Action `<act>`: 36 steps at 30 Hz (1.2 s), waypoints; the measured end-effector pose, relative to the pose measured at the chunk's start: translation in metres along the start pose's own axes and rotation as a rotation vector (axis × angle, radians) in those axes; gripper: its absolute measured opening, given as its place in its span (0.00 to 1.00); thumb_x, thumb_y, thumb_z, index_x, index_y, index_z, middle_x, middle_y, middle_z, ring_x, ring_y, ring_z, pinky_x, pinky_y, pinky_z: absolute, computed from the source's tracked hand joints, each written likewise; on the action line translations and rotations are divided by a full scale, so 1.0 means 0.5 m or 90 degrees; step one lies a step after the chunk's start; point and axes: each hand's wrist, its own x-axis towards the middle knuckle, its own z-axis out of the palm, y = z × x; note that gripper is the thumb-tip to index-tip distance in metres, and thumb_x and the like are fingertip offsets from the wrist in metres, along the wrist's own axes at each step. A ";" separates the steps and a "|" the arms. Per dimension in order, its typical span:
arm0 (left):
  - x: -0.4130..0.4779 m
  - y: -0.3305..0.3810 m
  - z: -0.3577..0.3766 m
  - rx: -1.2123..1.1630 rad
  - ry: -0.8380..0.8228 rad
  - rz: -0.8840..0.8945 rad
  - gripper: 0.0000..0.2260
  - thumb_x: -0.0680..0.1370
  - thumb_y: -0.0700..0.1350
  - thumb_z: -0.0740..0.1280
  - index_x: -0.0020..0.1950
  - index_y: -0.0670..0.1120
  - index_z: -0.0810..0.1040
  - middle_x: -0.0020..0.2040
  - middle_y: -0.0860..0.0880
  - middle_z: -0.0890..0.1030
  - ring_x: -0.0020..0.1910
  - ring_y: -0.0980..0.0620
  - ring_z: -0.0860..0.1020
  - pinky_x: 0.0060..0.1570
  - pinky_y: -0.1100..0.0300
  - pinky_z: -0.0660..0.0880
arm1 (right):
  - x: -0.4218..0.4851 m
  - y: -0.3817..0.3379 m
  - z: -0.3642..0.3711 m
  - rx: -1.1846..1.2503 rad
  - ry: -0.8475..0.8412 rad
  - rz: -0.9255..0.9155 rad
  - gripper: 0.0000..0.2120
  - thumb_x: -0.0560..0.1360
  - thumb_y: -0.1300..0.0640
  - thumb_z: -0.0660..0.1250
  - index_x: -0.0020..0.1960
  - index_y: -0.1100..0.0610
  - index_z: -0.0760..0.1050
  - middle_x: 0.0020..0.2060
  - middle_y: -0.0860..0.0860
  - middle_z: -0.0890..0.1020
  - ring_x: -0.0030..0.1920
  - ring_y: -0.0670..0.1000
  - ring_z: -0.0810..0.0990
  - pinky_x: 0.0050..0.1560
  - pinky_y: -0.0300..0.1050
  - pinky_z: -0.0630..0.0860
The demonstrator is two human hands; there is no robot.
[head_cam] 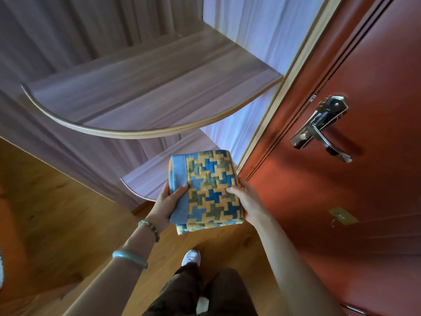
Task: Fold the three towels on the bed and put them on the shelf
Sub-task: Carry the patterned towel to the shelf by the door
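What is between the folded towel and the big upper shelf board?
In the head view, only the lower shelf board lies between the towel and the upper shelf board; nothing rests on either board.

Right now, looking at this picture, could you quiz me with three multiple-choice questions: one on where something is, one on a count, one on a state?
1. Where is the towel?
A. Lying on the upper shelf
B. Held in front of the lower shelf
C. On the floor

2. How many bracelets are on the left arm?
A. None
B. One
C. Two

3. What state is the towel in?
A. Folded into a compact block
B. Spread out flat
C. Rolled into a tube

Answers:
1. B: the left hand and right hand grip its sides, with its far end over the lower shelf; the upper shelf is bare.
2. C: a beaded bracelet sits at the wrist and a pale bangle further up the forearm.
3. A: stacked layers show along its near edge.
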 end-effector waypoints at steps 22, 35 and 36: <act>0.081 -0.182 0.107 -0.062 -0.014 -0.048 0.40 0.65 0.26 0.70 0.69 0.55 0.61 0.57 0.44 0.79 0.54 0.44 0.81 0.53 0.44 0.79 | 0.244 0.016 -0.174 -0.280 -0.206 0.054 0.14 0.69 0.62 0.69 0.49 0.46 0.75 0.47 0.50 0.82 0.51 0.53 0.80 0.54 0.49 0.76; 0.398 -0.247 -0.026 0.072 0.215 0.033 0.32 0.72 0.30 0.69 0.67 0.53 0.60 0.57 0.42 0.77 0.50 0.41 0.80 0.52 0.33 0.76 | 0.578 0.168 -0.081 -0.291 -0.095 -0.098 0.16 0.67 0.61 0.73 0.54 0.54 0.79 0.44 0.48 0.83 0.43 0.46 0.82 0.47 0.39 0.80; 0.426 -0.248 -0.031 0.055 0.226 0.048 0.32 0.72 0.30 0.69 0.68 0.53 0.60 0.57 0.42 0.77 0.49 0.42 0.80 0.49 0.35 0.78 | 0.599 0.168 -0.072 -0.290 -0.082 -0.119 0.14 0.68 0.61 0.73 0.54 0.56 0.79 0.43 0.48 0.83 0.41 0.45 0.82 0.42 0.36 0.80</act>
